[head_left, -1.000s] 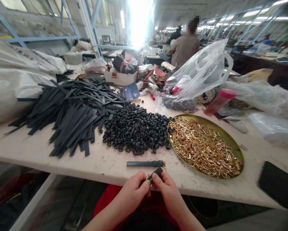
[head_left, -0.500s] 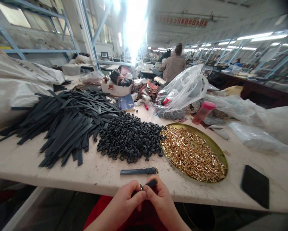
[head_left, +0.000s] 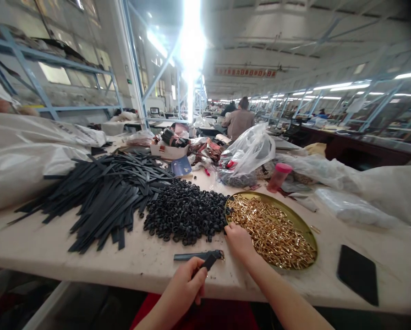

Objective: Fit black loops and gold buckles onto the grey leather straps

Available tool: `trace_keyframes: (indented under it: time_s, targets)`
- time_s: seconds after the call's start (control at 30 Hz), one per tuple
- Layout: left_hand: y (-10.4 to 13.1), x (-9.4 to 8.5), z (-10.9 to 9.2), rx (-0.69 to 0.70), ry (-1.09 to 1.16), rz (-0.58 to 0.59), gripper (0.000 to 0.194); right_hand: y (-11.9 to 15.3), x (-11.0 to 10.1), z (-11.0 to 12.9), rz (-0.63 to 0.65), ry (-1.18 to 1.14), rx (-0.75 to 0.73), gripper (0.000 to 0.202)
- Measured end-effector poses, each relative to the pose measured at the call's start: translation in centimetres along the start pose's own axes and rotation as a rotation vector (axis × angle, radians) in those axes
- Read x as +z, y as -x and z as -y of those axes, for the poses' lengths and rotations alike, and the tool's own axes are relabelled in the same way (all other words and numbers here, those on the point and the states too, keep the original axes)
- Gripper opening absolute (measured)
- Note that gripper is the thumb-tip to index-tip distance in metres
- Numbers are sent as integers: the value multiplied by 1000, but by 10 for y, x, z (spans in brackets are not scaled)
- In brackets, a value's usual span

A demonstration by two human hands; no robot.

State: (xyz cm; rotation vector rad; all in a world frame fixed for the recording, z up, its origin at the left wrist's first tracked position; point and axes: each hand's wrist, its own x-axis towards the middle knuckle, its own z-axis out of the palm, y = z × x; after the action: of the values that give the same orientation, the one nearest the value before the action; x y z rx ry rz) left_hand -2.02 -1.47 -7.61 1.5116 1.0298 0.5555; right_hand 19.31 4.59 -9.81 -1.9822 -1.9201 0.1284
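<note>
My left hand (head_left: 188, 282) is closed around a black strap (head_left: 209, 262), whose end sticks up past the thumb at the table's front edge. Farther right, my right hand (head_left: 241, 243) reaches to the near right edge of a heap of small black strap loops (head_left: 186, 213). Its fingers are pinched together, with a small dark loop at the tips, beside the rim of a round tray (head_left: 299, 215) of gold-coloured metal pieces (head_left: 272, 233). Just beyond my left hand lies a finished-looking black strap (head_left: 191, 256) with a gold buckle at its right end.
Many long black strips (head_left: 105, 201) are piled at the left, beside white sacks (head_left: 36, 160). A dark phone-like slab (head_left: 357, 274) lies at the right. Behind the tray stand a pink-lidded jar (head_left: 279, 178) and a clear plastic bag (head_left: 251, 151). A person (head_left: 240, 121) sits farther back.
My right hand has left the strap and moved right and forward to the heap's edge by the tray. The left hand keeps hold of the strap. The camera view has tilted up.
</note>
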Motion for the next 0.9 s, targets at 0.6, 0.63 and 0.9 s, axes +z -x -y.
trace_keyframes:
  time_s: [0.6,0.63,0.9]
  targets:
    - [-9,-9,-21,21,-217,-102,27,62,-15,64,387,-1635,378,26]
    - [-8,-11,-23,29,-266,-78,25,62,-12,63,409,-1595,364,25]
    - [-11,-16,-18,54,-85,-48,18,59,-2,66,357,-1536,409,24]
